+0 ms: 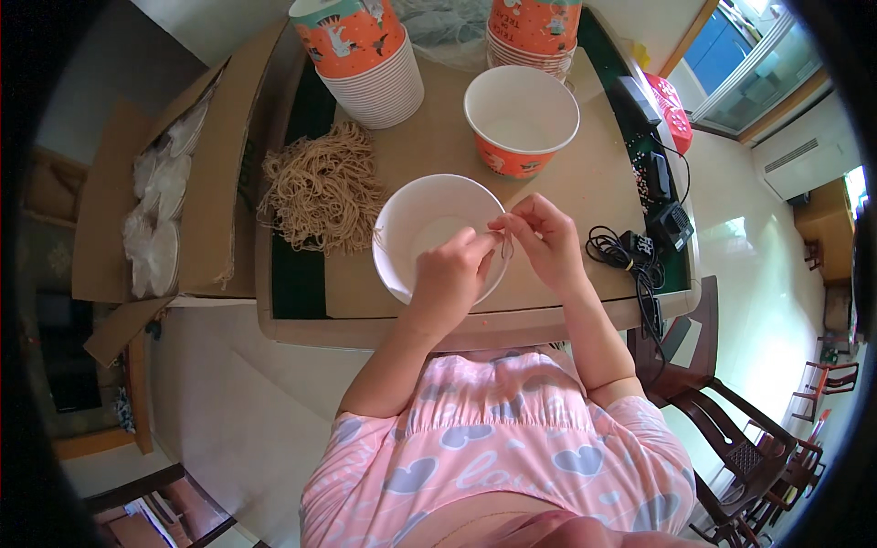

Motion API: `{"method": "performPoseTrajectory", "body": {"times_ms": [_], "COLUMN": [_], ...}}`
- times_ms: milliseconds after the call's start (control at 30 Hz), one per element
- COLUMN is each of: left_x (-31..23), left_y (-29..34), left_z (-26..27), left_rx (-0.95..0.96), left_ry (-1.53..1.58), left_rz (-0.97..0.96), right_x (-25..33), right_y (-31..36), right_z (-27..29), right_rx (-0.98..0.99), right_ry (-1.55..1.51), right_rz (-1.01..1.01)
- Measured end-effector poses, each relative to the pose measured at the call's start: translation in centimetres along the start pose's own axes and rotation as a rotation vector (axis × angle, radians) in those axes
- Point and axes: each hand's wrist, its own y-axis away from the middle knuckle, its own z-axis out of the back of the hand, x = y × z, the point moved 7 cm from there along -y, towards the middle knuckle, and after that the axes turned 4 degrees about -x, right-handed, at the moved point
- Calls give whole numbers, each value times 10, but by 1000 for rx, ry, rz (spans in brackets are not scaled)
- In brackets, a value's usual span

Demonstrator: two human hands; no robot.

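In front of me a white paper bucket (pixel 402 210) stands on the table, its open mouth facing up. My left hand (pixel 454 267) reaches across the mouth to the bucket's right rim, its fingers pinched on a thin beige string (pixel 507 247). On the outer side of that rim my right hand (pixel 548 239) pinches the same string, and the fingertips of both hands nearly meet. Another bit of string shows at the bucket's left rim. Whether the string passes through the rim is too small to tell. To the left lies a loose heap of beige strings (pixel 324 187).
An orange-and-white bucket (pixel 521 163) stands behind. Two stacks of nested buckets (pixel 375 87) (pixel 534 41) rise at the far side, with clear plastic between them. A cardboard box (pixel 215 183) of bagged white pieces is at left. Black cables and adapters (pixel 639 260) line the right edge.
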Motion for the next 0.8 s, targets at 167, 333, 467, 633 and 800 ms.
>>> {"method": "performPoseTrajectory", "body": {"times_ms": [167,333,467,633,800], "left_x": [-4,-3,1,7,27], "left_y": [-2,0,2,0,3], "left_z": [4,2,-3,-1,-10], "left_rx": [-43,27,22,124,85], "left_ry": [99,15,-5,335,922], "left_rz": [-1,-6,11,197,444], "right_x": [6,22,26,15,5], "right_y": [-2,-6,-8,-2,12], "right_z": [1,-9,-11,-4,-7], "right_rx": [-20,165,165,90,-37], "right_ry": [-89,202,210,216,56], "right_rz": [-19,-69,-49,-4,74]}}
